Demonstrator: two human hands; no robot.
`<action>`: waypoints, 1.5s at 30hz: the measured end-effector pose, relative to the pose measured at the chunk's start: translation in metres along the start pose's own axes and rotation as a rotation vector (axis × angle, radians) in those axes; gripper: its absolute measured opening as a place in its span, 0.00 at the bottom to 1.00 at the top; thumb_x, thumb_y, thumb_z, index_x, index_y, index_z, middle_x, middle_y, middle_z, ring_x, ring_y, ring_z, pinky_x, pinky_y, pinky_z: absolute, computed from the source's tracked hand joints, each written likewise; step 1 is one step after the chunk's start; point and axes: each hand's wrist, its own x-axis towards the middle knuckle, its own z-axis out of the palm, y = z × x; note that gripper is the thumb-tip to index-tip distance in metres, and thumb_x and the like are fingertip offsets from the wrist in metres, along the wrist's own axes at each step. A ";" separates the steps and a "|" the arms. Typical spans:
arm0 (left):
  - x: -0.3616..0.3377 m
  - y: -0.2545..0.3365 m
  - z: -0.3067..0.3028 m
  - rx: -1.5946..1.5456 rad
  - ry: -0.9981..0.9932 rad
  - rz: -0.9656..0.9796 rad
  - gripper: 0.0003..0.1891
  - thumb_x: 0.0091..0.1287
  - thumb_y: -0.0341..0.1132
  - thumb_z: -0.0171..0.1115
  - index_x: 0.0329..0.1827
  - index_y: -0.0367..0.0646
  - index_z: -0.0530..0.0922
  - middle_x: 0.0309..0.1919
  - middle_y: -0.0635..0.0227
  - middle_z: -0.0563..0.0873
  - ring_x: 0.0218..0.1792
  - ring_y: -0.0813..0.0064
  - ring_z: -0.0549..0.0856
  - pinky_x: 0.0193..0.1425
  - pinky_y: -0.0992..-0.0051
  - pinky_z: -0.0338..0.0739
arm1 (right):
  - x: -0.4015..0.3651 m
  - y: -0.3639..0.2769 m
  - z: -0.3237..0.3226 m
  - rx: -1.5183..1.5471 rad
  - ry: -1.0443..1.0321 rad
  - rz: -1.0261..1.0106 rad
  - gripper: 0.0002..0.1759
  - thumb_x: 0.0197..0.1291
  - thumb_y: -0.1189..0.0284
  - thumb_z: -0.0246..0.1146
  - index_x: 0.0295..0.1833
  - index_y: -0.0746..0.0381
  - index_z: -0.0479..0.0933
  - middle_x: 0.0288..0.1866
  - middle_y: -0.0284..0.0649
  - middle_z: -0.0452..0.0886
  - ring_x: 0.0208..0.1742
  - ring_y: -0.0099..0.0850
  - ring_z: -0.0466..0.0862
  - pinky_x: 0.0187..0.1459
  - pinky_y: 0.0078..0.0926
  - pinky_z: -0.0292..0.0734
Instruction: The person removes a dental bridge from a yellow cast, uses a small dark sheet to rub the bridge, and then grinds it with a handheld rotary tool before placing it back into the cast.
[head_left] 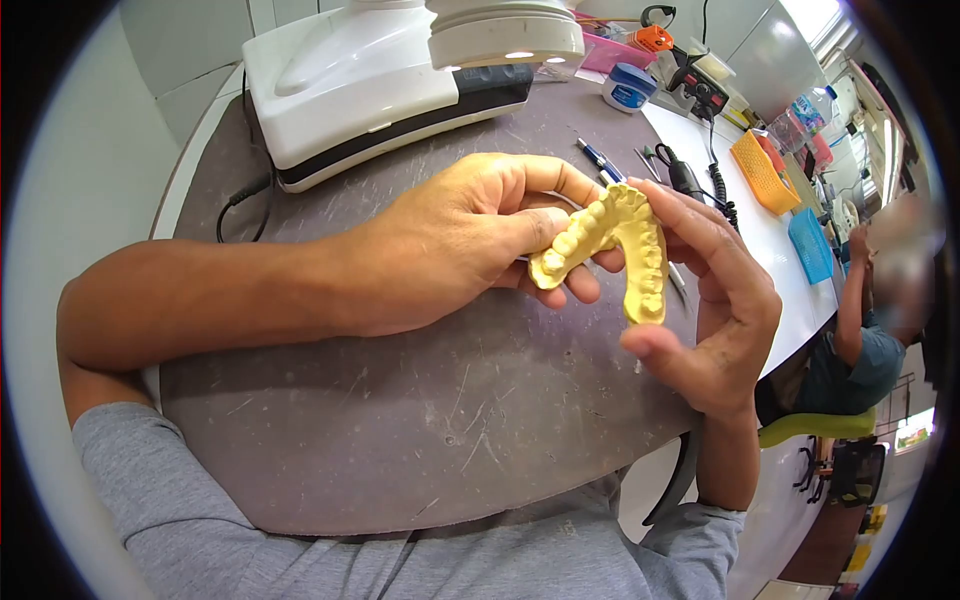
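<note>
A yellow dental cast [645,262], horseshoe-shaped with a row of moulded teeth, is held up above the brown work mat. My left hand [490,215] grips its left arm, the thumb on the teeth and the other fingers behind and below. On the other side, my right hand [735,295] spans the cast, with fingertips at the front curve and the thumb by the rear end of the right arm. Behind the cast, partly covered by my hands, lie a blue pen-like tool [592,152] and other slim tools.
A white machine [350,90] with a round lit head [507,35] stands at the back. To the right are a blue-lidded jar [629,88], a black corded handpiece [680,170], an orange basket [764,172], a blue basket [810,246] and a bottle [805,112]. Another person [860,350] sits at far right.
</note>
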 end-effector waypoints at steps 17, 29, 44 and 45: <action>0.006 0.006 -0.003 -0.064 -0.113 -0.104 0.23 0.83 0.40 0.50 0.72 0.32 0.70 0.55 0.60 0.85 0.49 0.77 0.87 0.56 0.75 0.85 | 0.000 -0.009 0.006 -0.233 0.110 -0.156 0.58 0.33 0.36 0.79 0.60 0.74 0.81 0.56 0.54 0.85 0.57 0.39 0.86 0.60 0.35 0.82; 0.001 0.004 -0.004 -0.057 -0.139 -0.071 0.21 0.81 0.39 0.55 0.69 0.33 0.73 0.55 0.62 0.85 0.49 0.78 0.88 0.55 0.77 0.84 | -0.002 -0.008 0.007 -0.202 0.105 -0.160 0.60 0.32 0.35 0.78 0.60 0.76 0.79 0.56 0.55 0.84 0.59 0.41 0.86 0.62 0.35 0.81; -0.010 0.032 -0.010 0.612 0.095 -0.098 0.22 0.76 0.37 0.64 0.68 0.36 0.73 0.41 0.65 0.85 0.37 0.83 0.83 0.44 0.81 0.79 | 0.006 0.010 -0.009 0.307 0.198 0.222 0.25 0.62 0.61 0.74 0.59 0.67 0.84 0.50 0.44 0.89 0.46 0.30 0.88 0.51 0.25 0.81; -0.012 0.031 -0.009 0.609 0.095 -0.097 0.22 0.76 0.37 0.64 0.68 0.36 0.73 0.41 0.65 0.85 0.37 0.83 0.83 0.44 0.81 0.79 | 0.009 0.013 -0.012 0.092 0.151 0.199 0.19 0.66 0.66 0.70 0.58 0.66 0.84 0.49 0.44 0.89 0.46 0.32 0.88 0.50 0.26 0.81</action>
